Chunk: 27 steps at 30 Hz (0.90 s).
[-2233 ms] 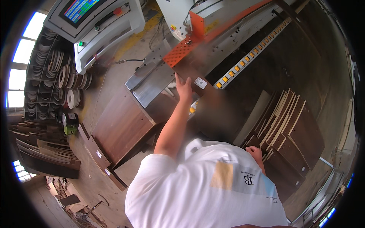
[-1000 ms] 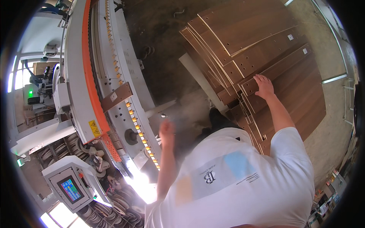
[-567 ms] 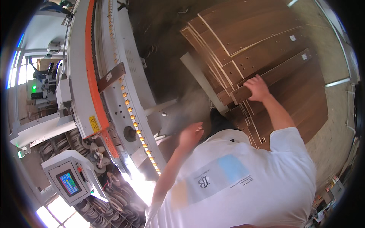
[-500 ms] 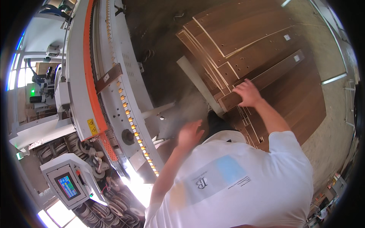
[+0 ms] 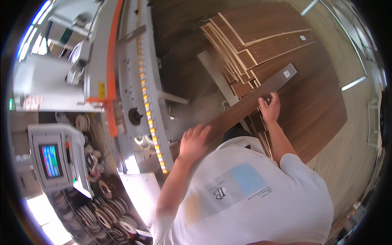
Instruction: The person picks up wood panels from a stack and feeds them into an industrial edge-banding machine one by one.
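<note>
A long, narrow dark-brown wooden board (image 5: pixel 237 112) with a white label near its far right end slants across in front of me. My left hand (image 5: pixel 194 142) is closed on it near its left end, with the fingers over the top and the grip's underside hidden. Farther along, my right hand (image 5: pixel 270 109) grips its near edge, thumb and fingers curled. The right part of the board lies over a stack of brown panels (image 5: pixel 310 106), while its left part reaches toward the machine.
At left stands a long machine with an orange strip (image 5: pixel 111 57) and a row of yellow rollers (image 5: pixel 145 98). A small brown strip (image 5: pixel 132 34) lies across it. A control screen (image 5: pixel 51 160) and several edging rolls (image 5: pixel 105 216) are at lower left.
The narrow board has come off the panel stack toward the left, drawn along by my right hand. My left hand, empty before, now holds its left end. The view has shifted slightly.
</note>
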Tool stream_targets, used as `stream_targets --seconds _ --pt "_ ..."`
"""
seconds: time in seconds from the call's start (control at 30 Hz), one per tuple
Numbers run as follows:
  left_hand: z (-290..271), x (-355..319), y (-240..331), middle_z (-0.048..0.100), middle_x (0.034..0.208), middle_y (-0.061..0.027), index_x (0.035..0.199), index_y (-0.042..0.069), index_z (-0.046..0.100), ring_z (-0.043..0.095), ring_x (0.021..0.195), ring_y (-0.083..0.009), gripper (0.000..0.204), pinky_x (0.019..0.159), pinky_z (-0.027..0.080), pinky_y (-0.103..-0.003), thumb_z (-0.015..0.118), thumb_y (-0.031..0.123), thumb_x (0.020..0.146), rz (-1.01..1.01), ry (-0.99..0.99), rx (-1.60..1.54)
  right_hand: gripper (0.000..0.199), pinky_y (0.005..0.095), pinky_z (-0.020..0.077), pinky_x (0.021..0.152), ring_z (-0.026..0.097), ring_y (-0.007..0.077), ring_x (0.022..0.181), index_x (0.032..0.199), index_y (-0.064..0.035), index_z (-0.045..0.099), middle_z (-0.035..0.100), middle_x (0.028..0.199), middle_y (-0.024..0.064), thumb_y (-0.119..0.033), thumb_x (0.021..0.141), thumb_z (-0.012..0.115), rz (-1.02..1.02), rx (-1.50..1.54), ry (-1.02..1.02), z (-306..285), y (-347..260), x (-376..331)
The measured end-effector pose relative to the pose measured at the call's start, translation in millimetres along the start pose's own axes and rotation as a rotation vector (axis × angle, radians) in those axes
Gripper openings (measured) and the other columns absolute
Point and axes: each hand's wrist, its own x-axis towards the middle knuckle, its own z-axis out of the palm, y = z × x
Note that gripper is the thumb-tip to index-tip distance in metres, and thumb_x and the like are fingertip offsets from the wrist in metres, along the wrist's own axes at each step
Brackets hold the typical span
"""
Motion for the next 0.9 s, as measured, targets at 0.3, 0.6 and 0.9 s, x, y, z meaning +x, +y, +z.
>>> stream_targets --seconds 0.3,0.6,0.9 --pt "-5 -197 32 0.056 0.135 -0.0093 0.137 0.016 0.055 0.057 0.117 -0.0295 0.063 0.099 0.046 -0.044 0.071 0.015 0.076 -0.232 0.126 0.01 0.037 0.0284 0.0504 0.082 0.065 0.0159 0.094 0.12 -0.0125 0.064 0.069 0.11 0.003 -0.039 0.095 0.071 1.141 1.219 -0.691 7 -38 -95" --pt "-1 -253 76 0.057 0.132 -0.0103 0.137 0.016 0.055 0.057 0.114 -0.0294 0.07 0.093 0.047 -0.042 0.076 0.017 0.071 -0.577 0.448 0.095 0.04 0.0399 0.0564 0.088 0.065 0.0221 0.107 0.13 -0.0081 0.058 0.066 0.121 0.0092 -0.032 0.099 0.067 0.696 1.115 -1.74 -47 -220 -182" --pt "35 -339 111 0.057 0.135 -0.0137 0.12 0.018 0.066 0.059 0.112 -0.0295 0.054 0.085 0.048 -0.043 0.076 0.018 0.067 -0.842 0.72 0.291 0.018 0.0324 0.0546 0.066 0.07 0.0235 0.069 0.092 -0.0074 0.074 0.073 0.08 0.0097 -0.022 0.084 0.08 -1.12 0.663 -1.34 -89 -326 -212"
